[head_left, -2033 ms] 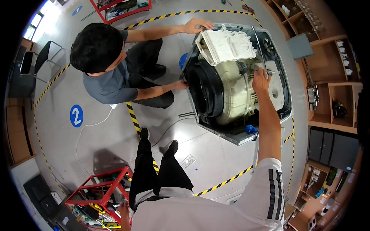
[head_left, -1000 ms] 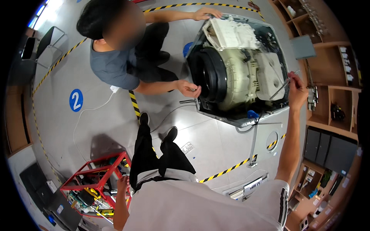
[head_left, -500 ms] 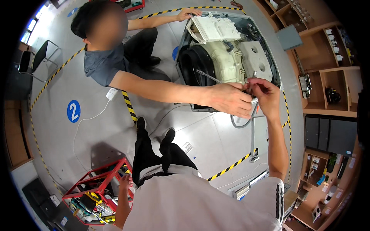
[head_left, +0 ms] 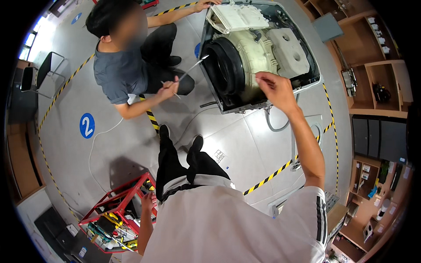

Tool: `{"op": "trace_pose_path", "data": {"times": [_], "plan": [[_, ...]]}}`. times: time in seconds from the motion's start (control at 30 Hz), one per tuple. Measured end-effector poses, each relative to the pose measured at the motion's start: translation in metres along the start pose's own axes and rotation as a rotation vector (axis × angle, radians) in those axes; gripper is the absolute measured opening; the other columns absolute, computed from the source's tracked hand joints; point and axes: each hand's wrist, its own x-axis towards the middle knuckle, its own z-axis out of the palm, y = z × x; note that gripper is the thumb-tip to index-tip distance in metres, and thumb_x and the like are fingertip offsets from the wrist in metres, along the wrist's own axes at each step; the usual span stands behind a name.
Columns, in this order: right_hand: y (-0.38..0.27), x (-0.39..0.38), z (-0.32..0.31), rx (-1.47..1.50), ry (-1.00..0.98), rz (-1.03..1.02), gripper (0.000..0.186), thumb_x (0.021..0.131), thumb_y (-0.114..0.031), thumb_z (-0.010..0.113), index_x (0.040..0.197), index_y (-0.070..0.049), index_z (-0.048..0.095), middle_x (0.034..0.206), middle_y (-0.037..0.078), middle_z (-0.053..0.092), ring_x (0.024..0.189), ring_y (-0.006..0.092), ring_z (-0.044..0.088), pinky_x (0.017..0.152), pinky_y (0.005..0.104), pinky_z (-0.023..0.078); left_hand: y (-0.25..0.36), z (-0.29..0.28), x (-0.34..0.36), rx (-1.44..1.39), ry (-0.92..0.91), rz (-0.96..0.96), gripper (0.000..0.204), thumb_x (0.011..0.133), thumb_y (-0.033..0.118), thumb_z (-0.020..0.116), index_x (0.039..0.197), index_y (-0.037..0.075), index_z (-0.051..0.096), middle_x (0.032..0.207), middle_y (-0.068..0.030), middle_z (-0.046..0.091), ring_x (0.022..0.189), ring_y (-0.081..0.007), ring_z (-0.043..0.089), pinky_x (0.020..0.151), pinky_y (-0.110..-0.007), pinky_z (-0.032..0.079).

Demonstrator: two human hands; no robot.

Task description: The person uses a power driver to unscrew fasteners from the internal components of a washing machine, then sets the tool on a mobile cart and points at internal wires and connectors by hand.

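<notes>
My right hand (head_left: pixel 277 91) is over the near part of an opened washing machine (head_left: pixel 322 65), its thumb and fingers drawn together in a pinch. Anything between them is too small to make out. Below the fingertips is the cream plastic tub (head_left: pixel 252 57), with a black rubber door seal (head_left: pixel 226 68) at its left and a pale counterweight block (head_left: pixel 291 61) at its right. Down at my left side, my left hand (head_left: pixel 149 200) hangs with loose fingers beside a red tool cart (head_left: pixel 116 193). A co-worker's hand (head_left: pixel 169 90) holds a long thin metal rod tool (head_left: pixel 190 70).
The co-worker (head_left: pixel 120 72) crouches left of the machine, other hand on its far edge. A grey hose (head_left: pixel 274 127) loops below the machine's near side. A white cable (head_left: pixel 92 144) crosses the floor at left. Wooden shelves (head_left: pixel 364 87) stand along the right.
The co-worker's hand has drawn back left from my right hand, taking the metal rod tool along. My right hand has moved slightly left over the tub. The view has shifted somewhat.
</notes>
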Motion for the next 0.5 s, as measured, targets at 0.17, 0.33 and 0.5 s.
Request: {"op": "trace_pose_path", "data": {"times": [0.17,0.33,0.5], "plan": [[0.08,-0.026,-0.034,-0.68,-0.22,0.165,0.036,0.075,-0.03,0.061,0.1,-0.004,0.059,0.084,0.013,0.063,0.08,0.0306,0.061,0.071,0.0376,0.048,0.024,0.018,-0.011,0.045,-0.008,-0.012,0.021,0.084,0.028,0.053,0.086,0.008,0.056,0.065,0.0032,0.051,0.051,-0.0061,0.046,0.042,-0.019,0.033],[0.109,-0.057,0.002,-0.921,-0.368,0.135,0.039,0.074,-0.033,0.061,0.1,-0.005,0.054,0.1,0.017,0.054,0.094,0.031,0.054,0.08,0.0412,0.043,0.022,0.008,0.016,0.011,-0.02,0.056,0.023,0.085,0.025,0.052,0.093,0.004,0.055,0.071,-0.002,0.057,0.055,-0.0115,0.055,0.045,-0.022,0.04],[0.117,-0.062,0.025,-0.962,-0.3,0.167,0.034,0.075,-0.03,0.06,0.093,-0.001,0.054,0.094,0.019,0.055,0.091,0.0309,0.055,0.078,0.0396,0.044,0.048,0.007,0.006,0.045,-0.024,0.107,0.024,0.087,0.024,0.048,0.096,0.003,0.055,0.074,-0.0047,0.06,0.062,-0.0142,0.06,0.051,-0.025,0.045]]}}
